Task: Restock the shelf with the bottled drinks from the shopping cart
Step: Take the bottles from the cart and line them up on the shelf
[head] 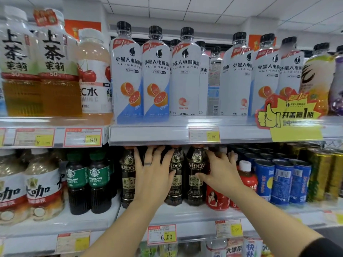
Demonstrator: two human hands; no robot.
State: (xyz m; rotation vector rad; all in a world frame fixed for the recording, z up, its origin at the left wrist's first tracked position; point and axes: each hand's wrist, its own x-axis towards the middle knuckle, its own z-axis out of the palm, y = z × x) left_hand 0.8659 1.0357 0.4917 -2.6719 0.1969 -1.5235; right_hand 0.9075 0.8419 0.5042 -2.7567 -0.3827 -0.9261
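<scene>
Dark MDOY coffee bottles stand in a row on the middle shelf [185,210]. My left hand [154,175] lies with spread, fairly straight fingers against the front of one coffee bottle, which it almost fully hides, between a coffee bottle on its left [128,175] and another on its right [175,182]. My right hand [220,169] grips the rightmost coffee bottle [195,164], thumb across the label and fingers curled round its right side. The bottle stands upright on the shelf. The shopping cart is out of view.
The upper shelf edge [167,134] hangs just above my fingertips and carries white Alienergy bottles [156,75]. Green Starbucks bottles [89,180] stand left of the coffee; a red bottle [246,180] and blue cans [282,182] stand right. Price tags line the shelf fronts.
</scene>
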